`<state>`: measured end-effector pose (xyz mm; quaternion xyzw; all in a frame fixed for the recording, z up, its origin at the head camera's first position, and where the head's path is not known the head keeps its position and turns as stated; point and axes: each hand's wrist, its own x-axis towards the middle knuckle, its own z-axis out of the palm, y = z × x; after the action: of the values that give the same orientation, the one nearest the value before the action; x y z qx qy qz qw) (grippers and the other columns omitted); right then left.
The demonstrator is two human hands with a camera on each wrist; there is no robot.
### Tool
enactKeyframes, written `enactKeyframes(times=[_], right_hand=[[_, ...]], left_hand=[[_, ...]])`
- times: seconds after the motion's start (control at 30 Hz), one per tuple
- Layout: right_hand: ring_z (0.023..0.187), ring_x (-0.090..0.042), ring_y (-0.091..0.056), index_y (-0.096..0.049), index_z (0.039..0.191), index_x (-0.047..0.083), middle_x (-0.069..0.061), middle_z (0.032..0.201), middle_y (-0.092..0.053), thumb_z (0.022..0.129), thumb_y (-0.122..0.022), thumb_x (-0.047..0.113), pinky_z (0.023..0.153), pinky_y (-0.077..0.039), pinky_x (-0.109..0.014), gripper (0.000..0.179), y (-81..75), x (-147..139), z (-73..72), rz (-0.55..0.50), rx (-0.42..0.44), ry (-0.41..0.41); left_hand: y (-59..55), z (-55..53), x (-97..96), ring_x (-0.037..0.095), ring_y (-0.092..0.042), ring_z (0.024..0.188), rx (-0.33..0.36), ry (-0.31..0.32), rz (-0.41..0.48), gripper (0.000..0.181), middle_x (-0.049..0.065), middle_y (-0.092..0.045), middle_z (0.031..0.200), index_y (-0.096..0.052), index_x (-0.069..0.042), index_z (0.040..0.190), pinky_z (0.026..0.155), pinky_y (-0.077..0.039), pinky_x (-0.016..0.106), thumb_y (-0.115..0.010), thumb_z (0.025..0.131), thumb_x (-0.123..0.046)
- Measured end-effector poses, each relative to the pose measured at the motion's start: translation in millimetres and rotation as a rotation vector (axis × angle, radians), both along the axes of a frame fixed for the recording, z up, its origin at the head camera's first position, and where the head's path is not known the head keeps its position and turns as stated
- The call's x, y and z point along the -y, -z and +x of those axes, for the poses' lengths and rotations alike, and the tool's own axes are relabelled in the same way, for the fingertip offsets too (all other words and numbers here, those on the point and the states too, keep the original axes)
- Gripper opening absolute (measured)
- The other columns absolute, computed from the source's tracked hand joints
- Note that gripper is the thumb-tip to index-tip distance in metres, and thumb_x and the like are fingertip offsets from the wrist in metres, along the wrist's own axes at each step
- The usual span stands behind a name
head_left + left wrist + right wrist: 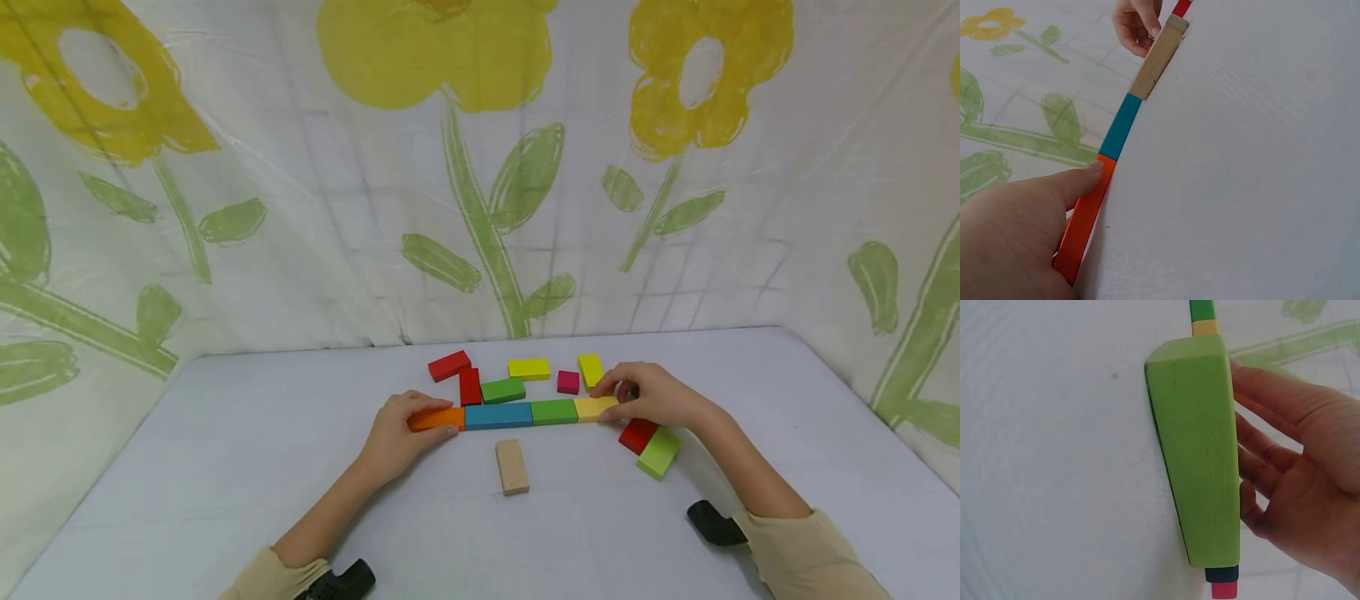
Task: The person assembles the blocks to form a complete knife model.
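A straight row of wooden blocks lies across the white table, end to end: an orange block, a blue block, a green block and a pale yellow block. My left hand grips the orange block at the row's left end, thumb along the near side and fingers behind. At the other end, my right hand pinches the pale yellow block between thumb and fingers. In the right wrist view a light green block stands in front and hides those fingertips.
Behind the row lie red blocks, another green block, yellow blocks and a magenta block. A plain wooden block lies in front. Below the right hand, a dark red block touches the light green one.
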<state>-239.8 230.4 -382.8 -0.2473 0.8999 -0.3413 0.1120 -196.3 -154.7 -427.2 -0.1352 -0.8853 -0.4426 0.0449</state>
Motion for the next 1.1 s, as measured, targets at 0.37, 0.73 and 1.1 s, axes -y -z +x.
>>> enactKeyframes(times=[0.37,0.73,1.1], right_hand=[[0.082,-0.020,-0.051,-0.070,0.110,0.009,0.001,0.090,-0.060,0.082,-0.079,0.026,0.066,-0.046,-0.025,0.034,-1.3,1,-0.7,0.015,0.017,0.005],[0.081,-0.019,-0.055,-0.069,0.112,0.007,-0.003,0.094,-0.062,0.083,-0.079,0.025,0.069,-0.049,-0.025,0.036,-5.5,-8,2.8,-0.020,0.023,0.018],[0.091,-0.017,-0.060,-0.067,0.114,0.006,-0.006,0.105,-0.066,0.086,-0.075,0.018,0.081,-0.051,-0.025,0.032,-5.2,-29,15.1,-0.083,0.006,-0.029]], left_hand=[[-0.1,0.1,0.5,0.019,-0.051,0.103,0.012,-0.011,-0.007,0.034,-0.002,-0.064,0.106,-0.073,-0.019,0.114,0.080,-0.046,0.035,-0.080,0.081,-0.024],[1.8,-0.6,-0.4,0.017,-0.050,0.103,0.003,-0.009,-0.006,0.034,-0.005,-0.063,0.105,-0.074,-0.021,0.113,0.080,-0.046,0.034,-0.081,0.080,-0.025],[0.9,0.1,-0.6,0.017,-0.050,0.103,0.007,-0.012,-0.002,0.034,-0.006,-0.063,0.105,-0.074,-0.021,0.113,0.081,-0.046,0.035,-0.081,0.080,-0.025]])
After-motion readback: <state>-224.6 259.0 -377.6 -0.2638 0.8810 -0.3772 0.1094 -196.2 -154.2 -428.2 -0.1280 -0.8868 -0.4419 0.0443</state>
